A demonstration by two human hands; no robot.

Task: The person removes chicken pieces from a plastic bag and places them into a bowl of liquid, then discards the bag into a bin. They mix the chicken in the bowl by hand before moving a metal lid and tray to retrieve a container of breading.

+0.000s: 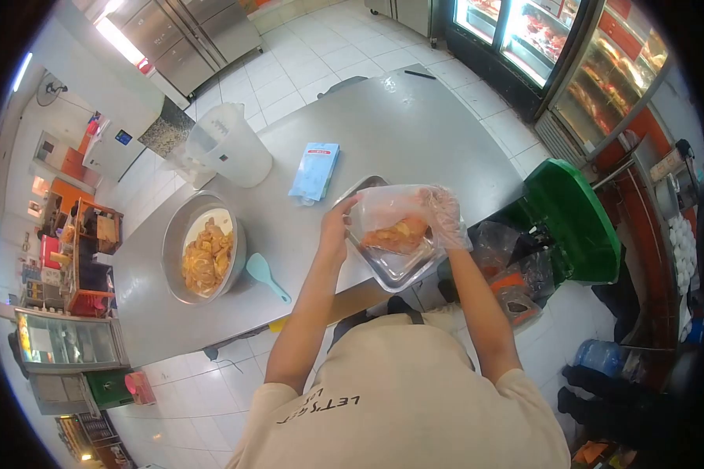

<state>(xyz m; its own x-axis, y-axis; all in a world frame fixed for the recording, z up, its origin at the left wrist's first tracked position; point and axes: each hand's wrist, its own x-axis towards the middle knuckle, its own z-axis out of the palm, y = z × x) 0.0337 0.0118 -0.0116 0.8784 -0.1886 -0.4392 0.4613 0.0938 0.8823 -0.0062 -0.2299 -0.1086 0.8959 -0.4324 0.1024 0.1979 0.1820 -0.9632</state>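
Observation:
Over a metal tray (399, 277) at the table's near right edge, my two hands hold a clear plastic bag (383, 205) with orange-coated meat (399, 236) in its lower part. My left hand (338, 227) is bare and pinches the bag's left upper corner. On the right side, my right hand (444, 219) wears a thin clear glove and is closed on the bag. A large metal bowl (240, 262) with more coated pieces (208, 262) stands to the left. Between bowl and tray lies a pale green scoop (264, 275).
A blue packet (315, 172) and a translucent pitcher (231, 148) stand farther back on the steel table (414, 117). A black pen-like item (420, 74) lies at the far edge. A green bin (575, 223) stands right, beside plastic bags (516, 301).

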